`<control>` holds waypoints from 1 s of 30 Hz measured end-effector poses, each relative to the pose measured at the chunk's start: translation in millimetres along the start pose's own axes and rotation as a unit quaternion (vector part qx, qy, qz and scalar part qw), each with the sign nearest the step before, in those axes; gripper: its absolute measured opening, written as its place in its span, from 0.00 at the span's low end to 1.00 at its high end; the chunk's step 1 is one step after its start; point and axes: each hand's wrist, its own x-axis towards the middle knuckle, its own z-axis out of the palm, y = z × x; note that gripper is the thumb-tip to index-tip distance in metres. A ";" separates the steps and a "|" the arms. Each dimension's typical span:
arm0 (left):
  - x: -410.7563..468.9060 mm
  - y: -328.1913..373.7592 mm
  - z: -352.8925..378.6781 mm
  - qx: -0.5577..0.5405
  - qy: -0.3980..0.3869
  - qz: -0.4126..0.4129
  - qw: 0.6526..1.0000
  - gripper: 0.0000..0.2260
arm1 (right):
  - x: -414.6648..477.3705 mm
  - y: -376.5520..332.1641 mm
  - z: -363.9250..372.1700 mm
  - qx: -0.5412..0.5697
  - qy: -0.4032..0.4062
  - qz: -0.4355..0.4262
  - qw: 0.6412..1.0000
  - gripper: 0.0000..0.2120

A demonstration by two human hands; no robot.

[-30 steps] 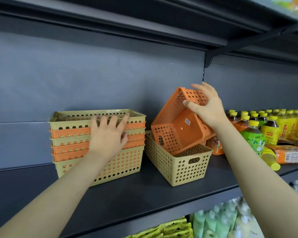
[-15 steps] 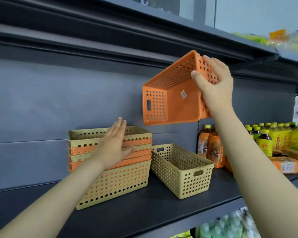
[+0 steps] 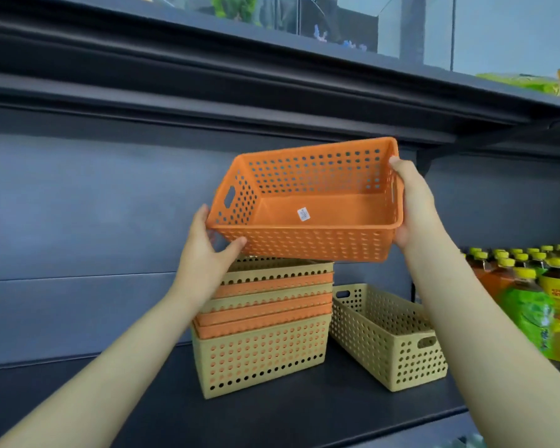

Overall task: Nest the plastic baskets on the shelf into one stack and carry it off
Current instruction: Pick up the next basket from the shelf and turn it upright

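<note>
1. The orange basket is in the air between both hands, directly above the stack of nested baskets on the shelf. Its underside looks just clear of the stack's top rim. I cannot tell whether they touch at the back.
2. Left hand is clamped on the basket's left end, with the thumb pressed on the near long wall and the fingers hidden behind.
3. Right hand is clamped on the right end, with the thumb hooked over the rim and the fingers out of sight behind the end wall.
4. The basket is tilted with its mouth tipped toward me, so I see the floor and its small white sticker. The near rim sits lower than the far rim.
5. The relation that matters is that the basket's long axis runs left to right, the same as the stack's below. I judge no turn is needed, only levelling and lowering.
6. The basket overhangs the stack on the right, so I would shift it left before the drop.
7. The stack's top basket is tan, mouth up, ready to receive.
8. One loose tan basket stands just right of the stack, apart from it, with its long axis running roughly front to back. The right hand is nearer to it. I judge it needs about a quarter turn to nest.
9. Bottles stand further right, well apart from the held basket.
</note>
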 end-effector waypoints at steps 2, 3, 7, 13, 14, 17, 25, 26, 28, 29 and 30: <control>2.6 -0.2 -8.7 -0.022 0.038 -0.001 0.999 0.40 | 6.5 10.6 1.6 -0.012 -0.041 0.070 0.997 0.29; 5.5 -0.5 -12.2 -0.029 0.056 -0.006 0.998 0.40 | 10.2 16.5 2.3 -0.017 -0.064 0.088 0.994 0.28; 14.1 0.3 -15.7 -0.047 0.125 -0.014 0.991 0.34 | 13.3 35.9 9.1 -0.056 -0.150 0.089 0.983 0.33; 20.3 -5.8 -9.2 -0.067 0.163 -0.012 0.984 0.27 | 32.4 82.2 7.8 -0.109 -0.263 0.082 0.955 0.39; 20.0 -8.1 -6.0 -0.058 0.164 -0.015 0.985 0.30 | 35.5 90.0 6.3 -0.137 -0.280 0.090 0.946 0.41; 17.2 -16.7 5.2 -0.001 0.175 0.005 0.985 0.25 | 51.3 115.0 -0.1 -0.201 -0.300 0.085 0.929 0.41; 8.3 -33.7 10.9 0.076 0.149 0.007 0.986 0.34 | 77.5 152.6 1.9 -0.204 -0.261 0.040 0.943 0.31; 10.4 -34.8 9.8 0.077 0.145 0.000 0.986 0.36 | 80.0 155.7 1.5 -0.199 -0.257 0.033 0.945 0.35; 11.7 -37.9 6.3 0.098 0.133 -0.008 0.986 0.39 | 82.7 161.1 -1.4 -0.210 -0.277 0.013 0.938 0.38; 11.2 -39.4 3.7 0.117 0.124 -0.009 0.985 0.39 | 84.0 164.0 -3.9 -0.229 -0.284 0.001 0.931 0.38; 9.7 -39.4 1.3 0.135 0.112 -0.009 0.984 0.39 | 84.6 165.3 -6.4 -0.253 -0.280 -0.014 0.926 0.39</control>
